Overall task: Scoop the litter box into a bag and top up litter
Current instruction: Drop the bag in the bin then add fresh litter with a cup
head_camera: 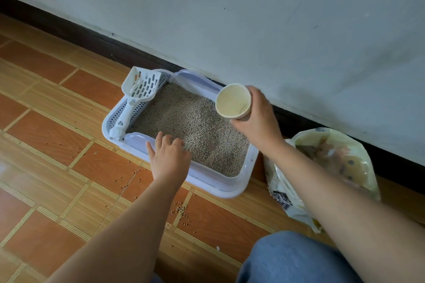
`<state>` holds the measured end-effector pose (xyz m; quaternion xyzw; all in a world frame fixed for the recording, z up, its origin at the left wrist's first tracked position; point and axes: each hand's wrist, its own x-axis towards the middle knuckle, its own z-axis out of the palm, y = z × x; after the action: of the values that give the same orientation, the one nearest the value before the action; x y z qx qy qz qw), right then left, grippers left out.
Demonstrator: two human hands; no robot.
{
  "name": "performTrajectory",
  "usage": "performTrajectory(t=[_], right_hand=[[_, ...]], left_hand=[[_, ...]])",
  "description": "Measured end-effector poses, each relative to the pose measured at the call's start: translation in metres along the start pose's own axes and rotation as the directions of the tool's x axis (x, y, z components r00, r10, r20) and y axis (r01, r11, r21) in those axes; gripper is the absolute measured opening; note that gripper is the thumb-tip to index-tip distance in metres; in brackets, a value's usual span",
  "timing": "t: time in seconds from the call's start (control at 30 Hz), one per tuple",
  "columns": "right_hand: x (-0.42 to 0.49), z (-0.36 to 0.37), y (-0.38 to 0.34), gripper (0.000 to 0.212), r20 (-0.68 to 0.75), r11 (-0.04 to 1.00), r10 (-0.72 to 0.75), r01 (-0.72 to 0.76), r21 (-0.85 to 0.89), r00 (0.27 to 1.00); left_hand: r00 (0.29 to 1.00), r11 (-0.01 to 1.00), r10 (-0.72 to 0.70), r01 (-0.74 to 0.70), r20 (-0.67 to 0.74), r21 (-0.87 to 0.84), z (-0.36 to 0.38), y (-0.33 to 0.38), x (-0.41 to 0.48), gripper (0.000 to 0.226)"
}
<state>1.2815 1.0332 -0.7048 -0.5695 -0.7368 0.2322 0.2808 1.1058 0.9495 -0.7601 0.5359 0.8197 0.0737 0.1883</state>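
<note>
A white litter box (232, 187) stands on the floor against the wall, filled with grey-beige litter (190, 122). A white slotted scoop (138, 92) lies on the grid at the box's left end. My left hand (169, 156) reaches over the near rim, fingers spread and resting in the litter. My right hand (257, 115) holds a cream paper cup (233, 103) tipped on its side above the box's far right side; the cup looks empty. An open litter bag (326, 167) sits to the right of the box, partly hidden by my right forearm.
Loose litter pellets (181, 210) are scattered on the orange and wood-pattern floor in front of the box. A dark skirting board (115, 48) runs along the pale wall behind. My knee in blue jeans (287, 259) is at the bottom right.
</note>
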Motion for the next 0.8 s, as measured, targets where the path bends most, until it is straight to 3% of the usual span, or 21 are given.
performTrajectory(t=[0.2, 0.3, 0.53, 0.7, 0.8], right_hand=[[-0.019, -0.066, 0.007, 0.077, -0.203, 0.972, 0.231, -0.214, 0.102, 0.952], [-0.037, -0.093, 0.021, 0.077, -0.248, 0.956, 0.294, -0.287, 0.064, 0.923], [-0.091, -0.119, 0.061, 0.077, -0.158, 0.823, 0.480, -0.506, -0.260, 0.863], [-0.100, -0.102, 0.084, 0.081, 0.050, 0.725, 0.618, -0.544, -0.423, 0.785], [-0.096, -0.087, 0.095, 0.093, 0.080, 0.657, 0.667, -0.534, -0.531, 0.741]], left_hand=[[0.999, 0.999, 0.035, -0.035, 0.002, 0.017, -0.002, -0.002, -0.001, 0.033], [0.999, 0.999, 0.042, -0.041, -0.006, 0.019, 0.000, -0.004, -0.003, 0.033], [0.998, 0.999, 0.041, -0.041, -0.038, -0.007, 0.005, -0.002, -0.015, 0.032], [0.998, 0.999, 0.050, -0.051, -0.041, -0.014, 0.005, -0.006, -0.020, 0.032], [0.998, 0.999, 0.047, -0.048, -0.042, -0.013, 0.006, -0.005, -0.020, 0.032]])
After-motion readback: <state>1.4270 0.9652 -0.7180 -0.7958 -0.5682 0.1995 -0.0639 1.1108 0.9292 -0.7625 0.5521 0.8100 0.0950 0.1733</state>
